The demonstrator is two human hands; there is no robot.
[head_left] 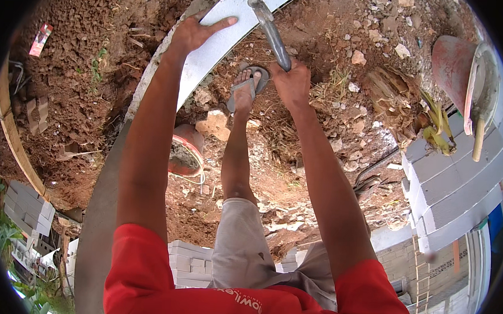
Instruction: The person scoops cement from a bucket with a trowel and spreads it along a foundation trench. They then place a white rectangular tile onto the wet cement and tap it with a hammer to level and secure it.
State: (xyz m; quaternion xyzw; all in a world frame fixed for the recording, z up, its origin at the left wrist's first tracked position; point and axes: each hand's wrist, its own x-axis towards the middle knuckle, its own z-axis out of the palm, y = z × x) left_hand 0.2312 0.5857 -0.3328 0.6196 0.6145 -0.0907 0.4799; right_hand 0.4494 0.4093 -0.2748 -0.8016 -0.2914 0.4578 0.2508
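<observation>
A long white lightweight block (208, 58) lies along a grey mortar-topped footing at the top of the view. My left hand (191, 35) rests on the block's left edge, thumb stretched flat across its top and the other fingers partly hidden. My right hand (292, 82) is closed around the dark handle of a hammer (272, 36). The hammer slants up and left, and its far end meets the block near the view's upper edge. That end is small and hard to make out.
A red bucket (186, 153) of grey mix stands by my sandalled foot (246, 88). At right are a tipped reddish bucket (452, 62) with a wooden-handled tool (479, 137) and stacked white blocks (455, 173). Stones and dry stalks litter the soil. A plank (14, 127) curves at left.
</observation>
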